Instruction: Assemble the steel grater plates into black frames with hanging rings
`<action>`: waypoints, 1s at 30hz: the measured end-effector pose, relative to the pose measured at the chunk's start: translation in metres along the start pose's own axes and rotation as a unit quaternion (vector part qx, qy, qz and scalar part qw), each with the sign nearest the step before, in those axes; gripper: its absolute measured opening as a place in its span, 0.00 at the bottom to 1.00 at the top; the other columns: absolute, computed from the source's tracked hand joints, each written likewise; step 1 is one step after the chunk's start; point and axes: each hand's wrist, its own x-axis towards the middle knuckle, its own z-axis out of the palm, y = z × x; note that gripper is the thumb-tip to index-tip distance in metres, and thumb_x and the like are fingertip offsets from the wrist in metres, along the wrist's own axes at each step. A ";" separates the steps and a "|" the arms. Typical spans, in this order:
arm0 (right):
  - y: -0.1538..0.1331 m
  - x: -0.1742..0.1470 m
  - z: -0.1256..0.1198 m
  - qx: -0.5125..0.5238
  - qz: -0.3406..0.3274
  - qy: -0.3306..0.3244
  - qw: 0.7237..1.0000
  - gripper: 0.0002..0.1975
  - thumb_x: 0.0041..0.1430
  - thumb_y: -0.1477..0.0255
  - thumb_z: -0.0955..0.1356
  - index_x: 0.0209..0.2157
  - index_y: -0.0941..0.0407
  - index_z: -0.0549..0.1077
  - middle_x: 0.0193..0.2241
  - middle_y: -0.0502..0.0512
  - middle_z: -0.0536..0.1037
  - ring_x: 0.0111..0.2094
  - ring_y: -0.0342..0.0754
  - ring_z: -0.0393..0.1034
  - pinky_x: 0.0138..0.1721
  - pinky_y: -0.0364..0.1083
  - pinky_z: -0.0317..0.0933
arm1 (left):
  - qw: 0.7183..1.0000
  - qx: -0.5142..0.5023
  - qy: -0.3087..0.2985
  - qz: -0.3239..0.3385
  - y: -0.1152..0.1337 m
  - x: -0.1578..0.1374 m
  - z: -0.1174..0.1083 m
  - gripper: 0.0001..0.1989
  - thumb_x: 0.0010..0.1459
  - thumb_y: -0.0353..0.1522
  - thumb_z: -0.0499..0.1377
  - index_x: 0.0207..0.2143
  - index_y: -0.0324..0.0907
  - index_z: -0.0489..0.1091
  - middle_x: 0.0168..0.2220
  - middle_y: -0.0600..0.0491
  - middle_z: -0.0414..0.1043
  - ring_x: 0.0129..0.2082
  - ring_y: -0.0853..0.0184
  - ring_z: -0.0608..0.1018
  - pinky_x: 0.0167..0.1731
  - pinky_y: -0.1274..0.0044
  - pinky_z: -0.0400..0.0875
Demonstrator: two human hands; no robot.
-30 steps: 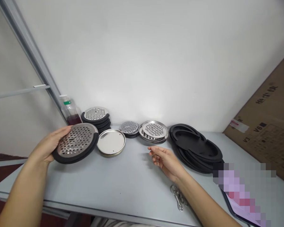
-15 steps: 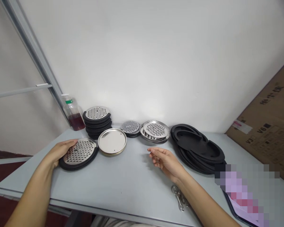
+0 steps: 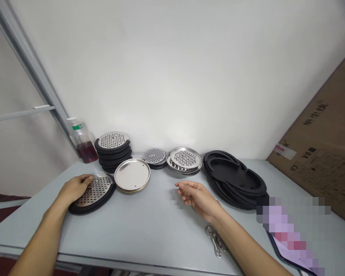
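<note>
Resting on a black-rimmed perforated disc (image 3: pixel 100 189) at the front left of the table (image 3: pixel 149 226), the left hand (image 3: pixel 74 189) lays its fingers over the metal; whether they clamp cannot be told. The right hand (image 3: pixel 199 199) curls loosely, fingers partly apart, near stacked perforated plates (image 3: pixel 186 158). The carton (image 3: pixel 319 168) reads "V6"; the bottle's green label (image 3: pixel 77 127) is illegible.

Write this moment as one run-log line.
left hand: touching black-rimmed perforated metal disc | right hand: loosely curled, nothing visible held | between hands: stacked round metal plates
</note>
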 end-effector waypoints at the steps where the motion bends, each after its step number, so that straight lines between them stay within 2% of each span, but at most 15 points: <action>1: 0.000 0.000 0.000 0.001 -0.001 0.002 1.000 0.17 0.48 0.62 0.75 0.35 0.60 0.78 0.27 0.51 0.74 0.23 0.38 0.62 0.24 0.39 0.55 | 1.000 0.019 -0.004 -0.004 0.001 0.000 -0.001 0.11 0.52 0.39 0.61 0.34 0.42 0.77 0.28 0.52 0.79 0.34 0.56 0.77 0.34 0.74 0.68; 4: -0.001 -0.001 -0.001 0.006 -0.002 0.005 1.000 0.17 0.47 0.62 0.76 0.35 0.60 0.78 0.26 0.52 0.75 0.23 0.38 0.62 0.24 0.39 0.55 | 0.993 0.116 0.027 0.008 0.022 -0.004 -0.008 0.19 0.56 0.44 0.57 0.44 0.42 0.75 0.38 0.47 0.78 0.42 0.53 0.75 0.40 0.71 0.67; 6: -0.001 0.000 -0.002 0.006 -0.004 0.005 1.000 0.17 0.47 0.62 0.76 0.35 0.60 0.78 0.26 0.52 0.74 0.23 0.38 0.62 0.23 0.39 0.54 | 0.984 0.147 0.063 0.076 0.052 -0.010 -0.011 0.21 0.59 0.45 0.54 0.47 0.43 0.73 0.41 0.47 0.76 0.42 0.56 0.75 0.42 0.73 0.67; 8: -0.001 0.001 -0.003 0.004 -0.006 0.007 1.000 0.17 0.48 0.63 0.75 0.35 0.60 0.78 0.27 0.52 0.74 0.23 0.38 0.62 0.23 0.38 0.54 | 0.978 0.110 0.044 0.173 0.090 -0.020 -0.007 0.18 0.59 0.45 0.54 0.44 0.43 0.74 0.40 0.50 0.76 0.39 0.60 0.76 0.41 0.76 0.66; 10: -0.001 0.001 -0.004 0.003 -0.007 0.009 1.000 0.17 0.48 0.63 0.75 0.36 0.60 0.78 0.27 0.51 0.74 0.23 0.37 0.62 0.23 0.38 0.55 | 0.965 0.097 -0.022 0.244 0.128 -0.032 0.007 0.15 0.60 0.44 0.54 0.39 0.46 0.75 0.39 0.52 0.77 0.38 0.62 0.76 0.38 0.76 0.66; 12: -0.002 0.001 -0.004 0.003 -0.007 0.012 1.000 0.17 0.48 0.62 0.75 0.36 0.60 0.78 0.26 0.51 0.74 0.23 0.37 0.62 0.23 0.38 0.54 | 0.952 0.120 -0.068 0.273 0.159 -0.047 0.029 0.15 0.59 0.44 0.56 0.34 0.44 0.75 0.37 0.51 0.76 0.37 0.61 0.76 0.36 0.75 0.65; 15: -0.004 0.001 -0.004 -0.003 -0.006 0.020 1.000 0.18 0.46 0.62 0.76 0.35 0.60 0.78 0.26 0.50 0.74 0.22 0.37 0.62 0.24 0.39 0.54 | 0.930 0.192 -0.084 0.302 0.185 -0.071 0.064 0.14 0.59 0.42 0.57 0.35 0.41 0.74 0.38 0.46 0.75 0.40 0.56 0.75 0.35 0.73 0.65; 18: -0.004 0.001 -0.004 -0.045 -0.014 0.032 0.998 0.17 0.46 0.60 0.75 0.33 0.59 0.78 0.25 0.50 0.74 0.22 0.38 0.63 0.25 0.40 0.55 | 0.920 0.245 -0.047 0.301 0.188 -0.090 0.083 0.14 0.59 0.39 0.58 0.42 0.37 0.72 0.41 0.41 0.73 0.45 0.52 0.72 0.39 0.70 0.66; 21: -0.001 0.001 -0.003 -0.171 -0.070 0.041 0.982 0.16 0.50 0.59 0.73 0.34 0.57 0.78 0.26 0.52 0.76 0.25 0.43 0.66 0.29 0.43 0.59 | 0.921 0.247 -0.013 0.302 0.179 -0.095 0.086 0.14 0.61 0.38 0.57 0.44 0.37 0.71 0.42 0.41 0.71 0.46 0.52 0.70 0.41 0.68 0.65; 23: 0.003 -0.001 -0.002 -0.289 -0.119 0.037 0.949 0.15 0.53 0.60 0.71 0.37 0.56 0.78 0.29 0.54 0.78 0.29 0.47 0.69 0.33 0.46 0.61 | 0.925 0.229 -0.004 0.304 0.171 -0.091 0.085 0.13 0.61 0.38 0.56 0.41 0.38 0.71 0.42 0.41 0.70 0.45 0.52 0.70 0.41 0.68 0.65; 26: 0.006 -0.005 0.002 -0.451 -0.174 0.020 0.875 0.14 0.56 0.63 0.69 0.40 0.55 0.79 0.34 0.57 0.79 0.36 0.52 0.71 0.40 0.49 0.61 | 0.933 0.190 -0.003 0.306 0.160 -0.083 0.087 0.11 0.61 0.38 0.57 0.37 0.39 0.72 0.40 0.43 0.71 0.44 0.54 0.71 0.41 0.68 0.65; 28: 0.007 -0.008 0.004 -0.518 -0.196 0.004 0.832 0.14 0.56 0.63 0.69 0.42 0.54 0.78 0.40 0.59 0.79 0.43 0.55 0.70 0.46 0.50 0.60 | 0.938 0.165 -0.002 0.305 0.157 -0.079 0.089 0.10 0.60 0.37 0.57 0.34 0.40 0.72 0.39 0.45 0.71 0.42 0.55 0.71 0.40 0.69 0.66; 30: 0.006 -0.011 0.005 -0.559 -0.204 -0.014 0.803 0.17 0.55 0.63 0.70 0.46 0.53 0.77 0.47 0.60 0.76 0.52 0.58 0.66 0.52 0.52 0.57 | 0.942 0.143 -0.001 0.304 0.156 -0.077 0.091 0.09 0.60 0.36 0.57 0.31 0.40 0.72 0.38 0.46 0.72 0.41 0.56 0.72 0.40 0.69 0.66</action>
